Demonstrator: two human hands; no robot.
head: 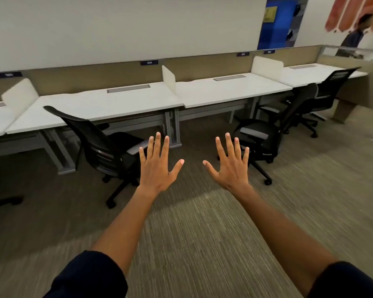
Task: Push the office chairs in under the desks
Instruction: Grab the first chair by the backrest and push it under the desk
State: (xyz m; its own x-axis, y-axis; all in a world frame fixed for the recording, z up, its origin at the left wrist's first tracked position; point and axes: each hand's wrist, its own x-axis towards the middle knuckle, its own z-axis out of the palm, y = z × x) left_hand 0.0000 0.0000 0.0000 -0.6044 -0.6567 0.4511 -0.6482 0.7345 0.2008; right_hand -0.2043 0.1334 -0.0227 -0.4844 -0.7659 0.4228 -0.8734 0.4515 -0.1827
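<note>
A row of white desks (108, 104) runs along the beige partition. Three black mesh office chairs stand pulled out on the carpet. The left chair (99, 145) is turned sideways in front of the left-centre desk. The middle chair (265, 130) sits out from the desk to the right (228, 89). The far chair (329, 91) is by the last desk. My left hand (157, 166) and my right hand (230, 166) are held out in front of me, palms down, fingers spread, holding nothing. They hover between the left and middle chairs, touching neither.
White divider panels (169, 79) stand between desks. Grey metal desk legs (172, 130) reach the carpet. Part of another chair base (2, 201) shows at the left edge. A person (353, 37) stands at the far right behind a glass rail. Striped carpet spreads in front.
</note>
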